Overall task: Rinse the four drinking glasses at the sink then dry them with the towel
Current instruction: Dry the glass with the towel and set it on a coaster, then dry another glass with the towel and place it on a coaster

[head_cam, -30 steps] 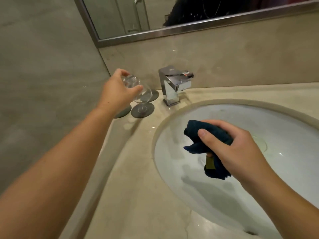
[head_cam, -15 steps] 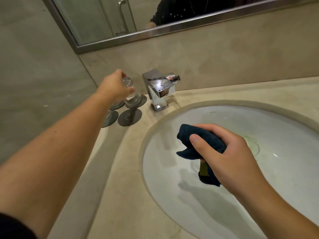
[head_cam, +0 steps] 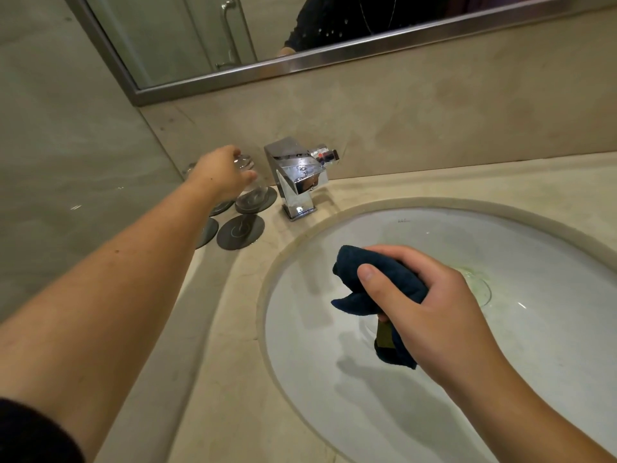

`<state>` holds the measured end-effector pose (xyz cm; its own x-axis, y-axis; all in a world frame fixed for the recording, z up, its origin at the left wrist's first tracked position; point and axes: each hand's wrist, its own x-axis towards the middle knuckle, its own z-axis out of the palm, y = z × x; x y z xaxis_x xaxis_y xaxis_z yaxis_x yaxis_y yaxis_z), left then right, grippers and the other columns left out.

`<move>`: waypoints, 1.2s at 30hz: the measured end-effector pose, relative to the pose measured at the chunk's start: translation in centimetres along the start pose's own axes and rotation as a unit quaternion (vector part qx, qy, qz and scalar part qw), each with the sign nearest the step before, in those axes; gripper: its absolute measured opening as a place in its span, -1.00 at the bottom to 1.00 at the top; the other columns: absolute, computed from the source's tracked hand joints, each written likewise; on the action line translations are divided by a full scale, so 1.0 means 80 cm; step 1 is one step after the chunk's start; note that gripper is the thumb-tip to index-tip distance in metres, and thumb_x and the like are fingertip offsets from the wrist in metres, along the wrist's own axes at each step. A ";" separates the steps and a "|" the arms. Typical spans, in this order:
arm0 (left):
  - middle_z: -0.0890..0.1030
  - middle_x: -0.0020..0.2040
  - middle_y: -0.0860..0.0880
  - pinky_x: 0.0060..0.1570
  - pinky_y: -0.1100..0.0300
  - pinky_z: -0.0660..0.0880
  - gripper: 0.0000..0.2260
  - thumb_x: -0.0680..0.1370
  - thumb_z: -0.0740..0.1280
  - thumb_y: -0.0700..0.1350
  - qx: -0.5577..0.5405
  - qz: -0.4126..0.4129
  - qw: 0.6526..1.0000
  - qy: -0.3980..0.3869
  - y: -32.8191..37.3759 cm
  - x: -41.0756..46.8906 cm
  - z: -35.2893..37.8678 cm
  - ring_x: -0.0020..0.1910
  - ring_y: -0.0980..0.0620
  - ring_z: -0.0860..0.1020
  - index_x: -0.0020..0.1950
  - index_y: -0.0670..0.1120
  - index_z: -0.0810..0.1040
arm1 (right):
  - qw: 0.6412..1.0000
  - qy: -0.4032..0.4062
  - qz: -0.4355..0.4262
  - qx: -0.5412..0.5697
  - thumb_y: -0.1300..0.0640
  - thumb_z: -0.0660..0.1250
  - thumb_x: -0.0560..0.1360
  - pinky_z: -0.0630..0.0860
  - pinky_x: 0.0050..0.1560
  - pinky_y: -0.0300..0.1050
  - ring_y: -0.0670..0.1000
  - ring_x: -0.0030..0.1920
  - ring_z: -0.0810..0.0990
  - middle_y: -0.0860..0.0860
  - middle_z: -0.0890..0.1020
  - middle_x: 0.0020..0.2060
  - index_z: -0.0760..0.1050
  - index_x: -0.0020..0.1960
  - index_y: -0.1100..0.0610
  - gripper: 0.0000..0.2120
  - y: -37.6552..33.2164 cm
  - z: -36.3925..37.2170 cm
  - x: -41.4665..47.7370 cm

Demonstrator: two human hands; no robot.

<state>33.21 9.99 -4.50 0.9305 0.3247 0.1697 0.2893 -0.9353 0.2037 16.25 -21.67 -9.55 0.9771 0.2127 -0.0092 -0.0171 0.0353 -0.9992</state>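
Note:
My left hand (head_cam: 222,173) reaches to the back left of the counter and holds a clear drinking glass (head_cam: 249,183) from above. The glass stands mouth down on a grey round coaster (head_cam: 267,199) just left of the faucet. Part of another glass (head_cam: 189,168) shows behind my wrist, against the wall. My right hand (head_cam: 430,309) hovers over the white sink basin (head_cam: 334,412) and grips a bunched dark blue towel (head_cam: 370,279). A towel end with a tan label hangs below my palm.
A square chrome faucet (head_cam: 297,177) stands at the basin's back rim. A bare grey coaster (head_cam: 240,232) lies in front of the held glass, and others lie partly under my forearm. The side wall is close on the left, with a mirror (head_cam: 207,38) above and the drain (head_cam: 477,285) beyond my right hand.
My left hand has carried the glass from above the front coaster back and down onto the coaster beside the faucet. My right hand has kept the towel over the basin.

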 end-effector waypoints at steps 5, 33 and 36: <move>0.46 0.54 -0.14 0.43 -0.06 0.38 -0.46 0.66 0.37 0.02 -0.017 0.013 1.000 0.007 -0.002 -0.003 0.002 0.48 -0.20 0.44 0.60 -0.12 0.35 | 1.000 0.001 0.001 0.001 0.14 0.40 0.62 0.30 -0.57 -0.18 -0.12 -0.57 0.55 -0.06 0.66 -0.49 0.67 0.06 0.01 -0.91 -0.001 -0.001 -0.001; 0.58 0.09 0.02 0.04 0.31 0.49 -0.86 0.59 0.37 -0.10 -0.273 0.020 0.947 0.170 0.047 -0.184 0.005 -0.03 0.06 0.58 0.14 0.00 0.60 | 0.989 0.103 -0.014 0.101 -0.13 0.28 0.68 0.56 -0.08 0.17 -0.04 -0.41 0.57 0.14 0.80 -0.09 0.67 0.20 0.07 -0.67 -0.032 -0.051 0.005; 0.67 0.01 0.08 -0.16 0.42 0.48 -0.86 0.61 0.43 -0.03 -0.286 0.065 0.956 0.019 0.084 -0.233 0.009 -0.08 0.13 0.62 0.16 0.02 0.62 | 0.989 0.082 -0.001 0.119 -0.17 0.29 0.66 0.61 -0.01 0.15 0.01 -0.21 0.64 0.11 0.79 -0.04 0.68 0.20 0.10 -0.61 -0.042 -0.061 0.002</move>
<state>18.00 -2.47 -6.96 0.9379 0.2270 0.2624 -0.0081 -0.7417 0.6707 17.47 -26.54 -6.35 0.9981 0.0518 -0.0321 -0.0449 0.2697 -0.9619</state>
